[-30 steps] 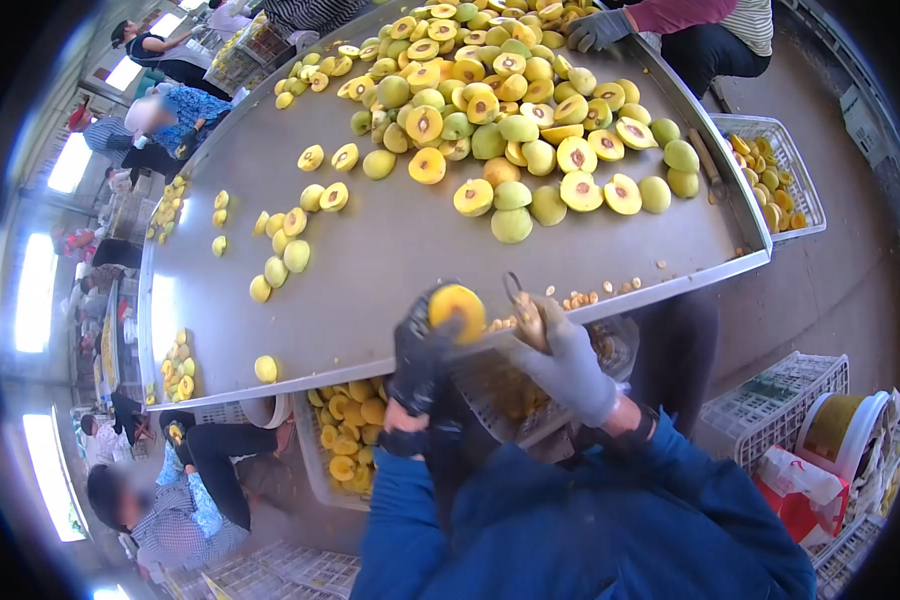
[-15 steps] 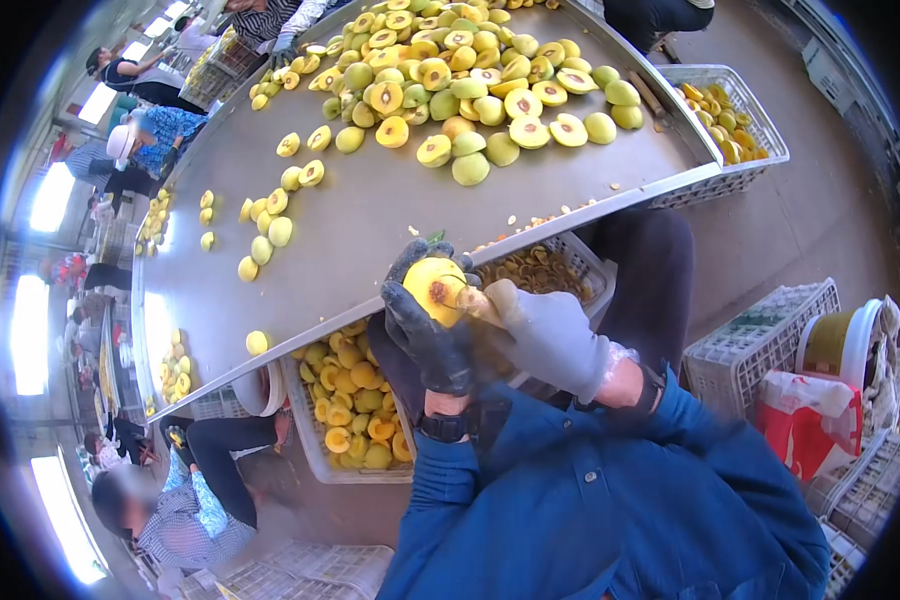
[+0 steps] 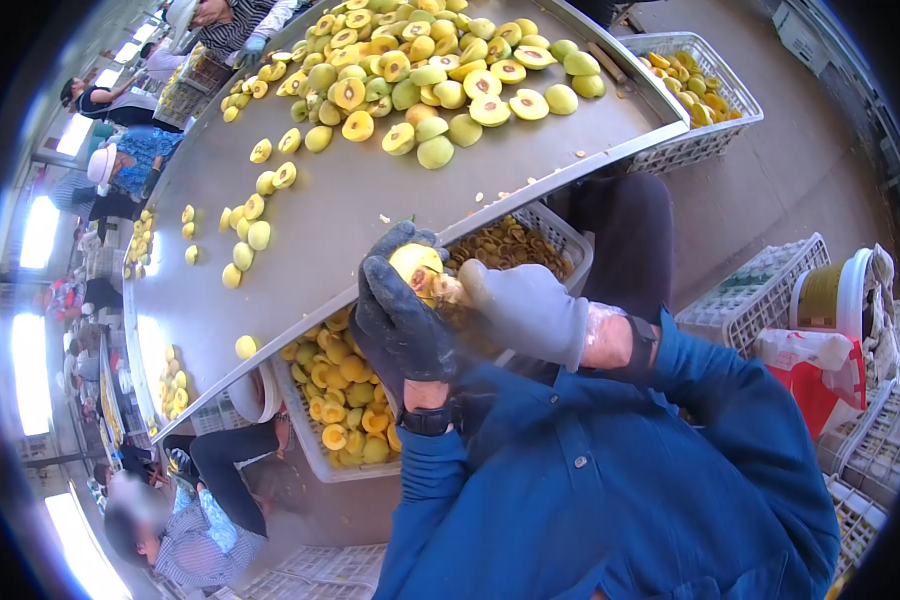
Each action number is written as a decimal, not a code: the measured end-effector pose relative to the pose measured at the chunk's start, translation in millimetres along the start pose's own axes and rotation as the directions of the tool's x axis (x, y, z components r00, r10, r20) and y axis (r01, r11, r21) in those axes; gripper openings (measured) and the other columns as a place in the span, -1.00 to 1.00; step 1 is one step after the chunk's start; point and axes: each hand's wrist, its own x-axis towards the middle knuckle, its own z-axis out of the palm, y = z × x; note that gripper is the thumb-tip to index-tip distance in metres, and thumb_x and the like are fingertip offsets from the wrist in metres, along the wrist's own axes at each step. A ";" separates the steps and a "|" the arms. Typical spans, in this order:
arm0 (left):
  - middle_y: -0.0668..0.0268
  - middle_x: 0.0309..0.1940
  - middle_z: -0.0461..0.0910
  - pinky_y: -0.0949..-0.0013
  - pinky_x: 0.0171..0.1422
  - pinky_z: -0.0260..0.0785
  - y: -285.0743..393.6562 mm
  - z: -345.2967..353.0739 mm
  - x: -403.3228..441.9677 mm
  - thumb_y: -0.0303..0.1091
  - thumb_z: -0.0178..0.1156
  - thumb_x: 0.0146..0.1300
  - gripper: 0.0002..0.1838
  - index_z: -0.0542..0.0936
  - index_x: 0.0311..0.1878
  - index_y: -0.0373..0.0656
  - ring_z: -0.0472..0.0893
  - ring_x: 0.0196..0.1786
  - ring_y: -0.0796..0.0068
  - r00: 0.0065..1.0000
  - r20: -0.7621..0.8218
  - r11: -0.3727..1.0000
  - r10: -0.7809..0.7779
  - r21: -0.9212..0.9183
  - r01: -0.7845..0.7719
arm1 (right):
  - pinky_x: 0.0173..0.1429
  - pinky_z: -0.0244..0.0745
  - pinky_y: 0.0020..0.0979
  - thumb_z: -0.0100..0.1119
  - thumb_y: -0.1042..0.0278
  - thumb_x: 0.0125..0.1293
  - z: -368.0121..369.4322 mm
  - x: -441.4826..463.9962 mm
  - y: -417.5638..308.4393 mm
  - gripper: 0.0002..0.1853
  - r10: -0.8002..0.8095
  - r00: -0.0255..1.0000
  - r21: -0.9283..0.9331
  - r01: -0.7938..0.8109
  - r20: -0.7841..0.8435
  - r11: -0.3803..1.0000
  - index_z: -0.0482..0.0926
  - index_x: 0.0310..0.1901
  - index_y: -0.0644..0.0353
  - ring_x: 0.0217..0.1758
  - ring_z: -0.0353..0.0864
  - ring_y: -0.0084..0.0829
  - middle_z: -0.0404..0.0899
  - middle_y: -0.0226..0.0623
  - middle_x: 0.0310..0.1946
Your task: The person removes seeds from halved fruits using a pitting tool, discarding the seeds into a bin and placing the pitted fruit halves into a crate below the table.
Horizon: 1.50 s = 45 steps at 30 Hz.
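Observation:
My left hand (image 3: 398, 318), in a dark grey glove, is wrapped round a yellow peach half (image 3: 412, 262) just off the table's near edge. Its cut face, with a reddish-brown centre, is turned toward my right hand (image 3: 530, 312). That hand wears a light grey glove and grips a small pitting tool (image 3: 452, 290) with a pale handle. The tool's tip is against the middle of the fruit; its exact shape is blurred. Below my left hand stands a crate (image 3: 315, 455) of yellow peach halves. Under the table edge, another crate (image 3: 582, 250) holds brown pits and scraps.
A metal table (image 3: 320, 215) bears a large pile of peach halves (image 3: 410, 80) and scattered ones. A wooden-handled tool (image 3: 608, 62) lies near its right edge. More crates (image 3: 745, 110) stand beyond and at right, near a bucket (image 3: 838, 290) and red bag (image 3: 810, 385). Several people work at left.
The view has shifted, so the table appears higher and further left. My left hand has turned the peach half, and its cut face now shows more narrowly. The tool remains at its centre.

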 end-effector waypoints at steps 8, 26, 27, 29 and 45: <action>0.05 -0.20 0.63 0.30 -0.16 0.55 -7.9 -9.1 6.8 0.11 -0.23 0.53 -0.38 0.51 0.04 -0.34 0.64 -0.27 0.27 0.996 0.054 0.993 0.068 -0.099 -0.062 | -0.62 0.32 -0.43 0.20 0.19 0.32 -20.8 0.5 -23.6 -0.72 0.108 0.914 0.748 -0.383 0.390 0.542 0.49 -0.13 0.24 -0.70 0.46 -0.53 0.45 -0.39 -0.68; 0.14 -0.17 0.56 0.28 -0.26 0.55 -51.6 -13.9 7.2 0.18 -0.14 0.50 -0.42 0.44 0.14 -0.19 0.60 -0.24 0.27 0.952 -0.172 0.864 -0.254 -0.482 0.143 | -0.29 0.54 -0.26 0.28 0.18 0.24 27.3 -3.0 50.0 -0.68 0.098 0.830 0.626 -0.486 0.549 0.610 0.58 -0.12 0.27 -0.45 0.64 -0.31 0.62 -0.27 -0.52; 0.13 -0.12 0.57 0.24 -0.18 0.57 -52.1 -25.1 6.8 0.15 -0.15 0.51 -0.44 0.43 0.15 -0.20 0.62 -0.16 0.24 0.945 -0.209 0.899 -0.253 -0.411 0.150 | -0.34 0.52 -0.18 0.27 0.18 0.23 50.7 -0.8 73.5 -0.68 0.150 0.919 0.362 -0.287 0.364 0.887 0.56 -0.14 0.26 -0.49 0.65 -0.20 0.62 -0.19 -0.54; 0.11 -0.09 0.57 0.18 -0.07 0.58 -69.4 -50.7 6.7 0.10 -0.16 0.53 -0.47 0.42 0.16 -0.21 0.62 -0.06 0.18 0.955 -0.281 0.986 -0.100 -0.153 0.058 | -0.33 0.50 -0.04 0.23 0.19 0.23 65.1 -9.5 105.2 -0.73 0.197 0.946 -0.329 -0.106 0.257 0.938 0.51 -0.21 0.21 -0.46 0.64 0.02 0.61 -0.03 -0.52; -0.03 0.17 0.51 0.04 0.34 0.29 -186.1 -16.7 215.9 0.05 0.32 0.20 -0.36 0.49 0.20 -0.22 0.47 0.24 -0.04 0.927 0.341 0.593 0.156 0.718 -0.364 | -0.29 0.51 -0.01 0.23 0.17 0.26 65.7 -39.4 134.6 -0.72 0.383 0.888 -0.027 -0.390 0.254 0.921 0.50 -0.20 0.22 -0.38 0.64 0.08 0.61 0.03 -0.49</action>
